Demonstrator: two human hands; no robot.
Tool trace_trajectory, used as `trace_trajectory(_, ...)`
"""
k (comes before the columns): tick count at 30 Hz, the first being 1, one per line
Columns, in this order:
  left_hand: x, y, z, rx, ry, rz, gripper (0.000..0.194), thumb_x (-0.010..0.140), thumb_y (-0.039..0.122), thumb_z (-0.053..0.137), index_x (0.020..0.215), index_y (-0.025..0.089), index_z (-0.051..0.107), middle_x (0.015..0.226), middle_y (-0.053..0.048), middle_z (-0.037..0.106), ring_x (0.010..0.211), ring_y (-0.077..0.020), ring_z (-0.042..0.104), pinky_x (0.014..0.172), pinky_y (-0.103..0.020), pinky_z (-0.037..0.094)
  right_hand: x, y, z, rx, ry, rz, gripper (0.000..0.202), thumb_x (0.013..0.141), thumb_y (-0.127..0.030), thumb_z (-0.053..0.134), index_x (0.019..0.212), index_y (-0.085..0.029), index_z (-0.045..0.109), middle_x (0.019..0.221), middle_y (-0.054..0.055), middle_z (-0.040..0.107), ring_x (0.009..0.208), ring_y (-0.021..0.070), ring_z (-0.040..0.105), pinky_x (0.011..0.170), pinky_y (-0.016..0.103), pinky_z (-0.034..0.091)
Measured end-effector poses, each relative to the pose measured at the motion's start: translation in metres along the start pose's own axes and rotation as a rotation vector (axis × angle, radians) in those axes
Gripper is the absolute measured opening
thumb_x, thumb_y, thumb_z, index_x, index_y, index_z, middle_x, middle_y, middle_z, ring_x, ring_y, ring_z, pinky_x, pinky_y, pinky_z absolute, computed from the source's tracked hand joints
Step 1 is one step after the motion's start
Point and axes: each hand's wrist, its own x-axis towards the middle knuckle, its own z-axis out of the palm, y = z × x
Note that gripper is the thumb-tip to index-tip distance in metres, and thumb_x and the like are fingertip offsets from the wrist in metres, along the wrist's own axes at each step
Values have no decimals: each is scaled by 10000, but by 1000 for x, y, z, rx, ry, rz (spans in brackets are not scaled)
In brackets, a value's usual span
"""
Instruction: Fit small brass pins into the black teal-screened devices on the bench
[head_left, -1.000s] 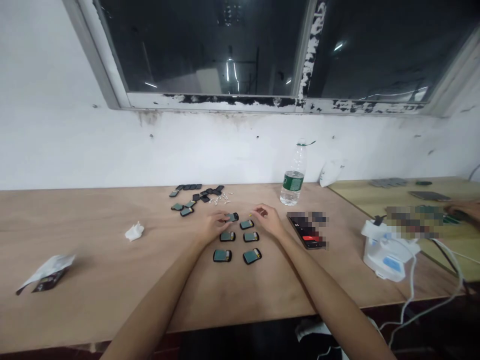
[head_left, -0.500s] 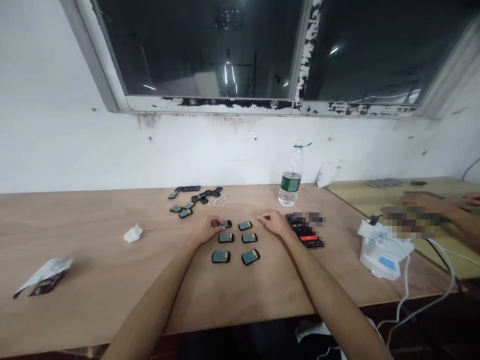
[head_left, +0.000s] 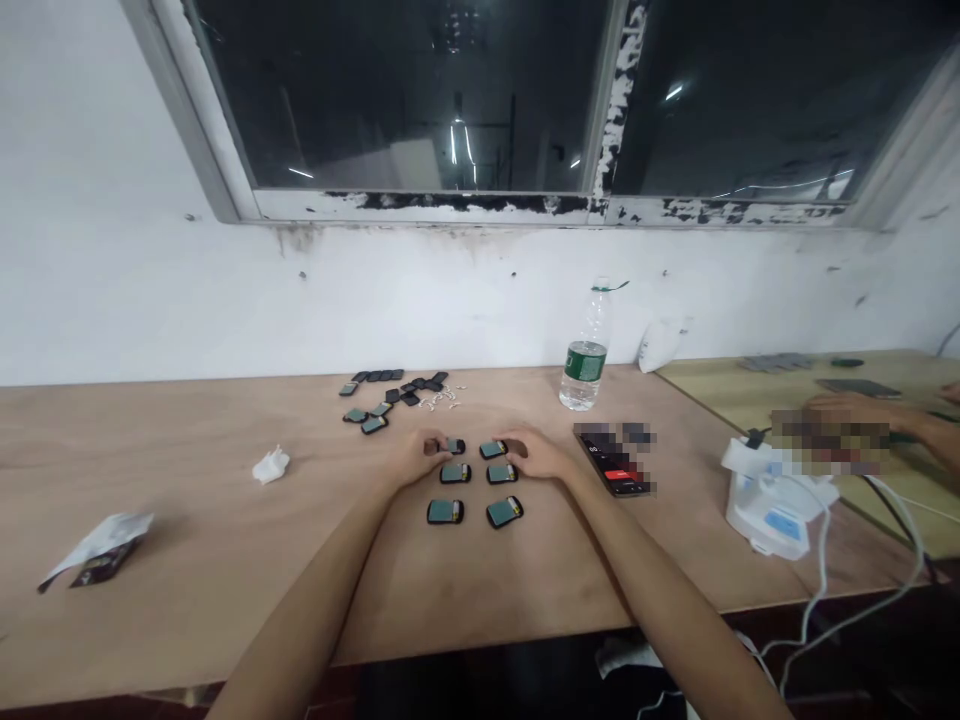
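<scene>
Two columns of small black-framed screen modules with grey-green faces lie flat on the wooden table. At the far end of the left column, my left hand (head_left: 418, 458) pinches the edge of a screen module (head_left: 454, 446) between thumb and fingers. My right hand (head_left: 534, 453) has its curled fingers at the right edge of the far right screen module (head_left: 491, 450). Nearer to me lie a left middle module (head_left: 454, 473), a right middle module (head_left: 501, 473), a left front module (head_left: 445, 512) and a slightly turned right front module (head_left: 504, 512).
Behind are more screen modules (head_left: 373, 425), black pieces (head_left: 409, 398) and small white bits (head_left: 439, 400). A water bottle (head_left: 583, 365), a phone (head_left: 619, 470) and a white device (head_left: 769, 510) with cables stand right. Crumpled tissue (head_left: 271, 465) and a wrapper (head_left: 109, 550) lie left. Another person's hand (head_left: 847, 410) is far right.
My right hand has moved left from beside the far right module to its edge, fingers now on it. My left hand stays on the far left module. The view has shifted slightly.
</scene>
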Motion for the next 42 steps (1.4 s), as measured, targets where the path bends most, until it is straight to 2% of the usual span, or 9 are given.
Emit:
trace_trajectory(3,0,5,-1,21,32,30,283,838,479,714,803,199,726,941,-66,740,755,-216,666,691,-336,553,1,-4,-1,9,-2,33,348,832,-205,721,1179,-224,745,1196,97,746,1090,284,690,1002,479,532)
trace_trajectory(7,-1,18,-1,7,37,31,316,909,510,643,941,211,738,1173,-81,691,936,-245,692,820,-376,580,4,-12,-8,21,24,67,298,847,-257,742,1142,-211,750,1135,99,756,1035,264,694,952,425,545)
trace_trajectory(10,-1,27,4,5,43,109,291,931,470,642,1065,225,723,1234,-77,658,1147,-269,647,1003,-411,537,7,-23,-12,79,100,71,270,869,-273,718,1130,-208,740,1122,95,747,993,242,688,901,381,553)
trace_trajectory(12,-2,30,9,10,47,175,299,928,442,662,1140,235,703,1283,-76,635,1212,-270,618,1071,-423,503,8,-30,-12,156,138,76,255,870,-288,715,1110,-202,735,1087,89,747,951,228,690,869,362,560)
trace_trajectory(16,0,30,21,24,57,292,299,927,392,688,1191,252,675,1353,-83,606,1238,-266,610,1068,-415,512,11,-40,-6,312,162,74,236,827,-322,761,1025,-195,738,1051,83,751,957,226,700,887,362,568)
trace_trajectory(19,1,28,25,2,79,357,200,946,352,676,1107,235,690,1242,-84,663,1147,-240,656,1015,-388,542,11,-44,-2,371,162,51,215,808,-340,778,961,-194,738,1032,79,753,964,225,711,900,363,575)
trace_trajectory(25,2,27,23,-20,122,445,153,955,334,673,1030,210,721,1137,-90,707,1023,-215,697,898,-339,583,12,-43,1,408,122,73,286,805,-349,779,1041,-196,731,1076,87,751,992,234,723,924,382,584)
trace_trajectory(37,4,24,31,13,203,472,166,942,358,687,998,211,740,1124,-103,724,999,-223,717,891,-367,603,12,-47,-3,358,131,82,254,772,-326,801,964,-190,705,1009,77,738,943,229,710,894,386,577)
trace_trajectory(42,4,22,32,11,195,481,178,939,374,693,1000,215,745,1116,-96,739,992,-221,721,879,-360,607,12,-51,-6,328,119,84,244,772,-318,794,958,-190,700,1004,74,732,939,227,702,877,369,572)
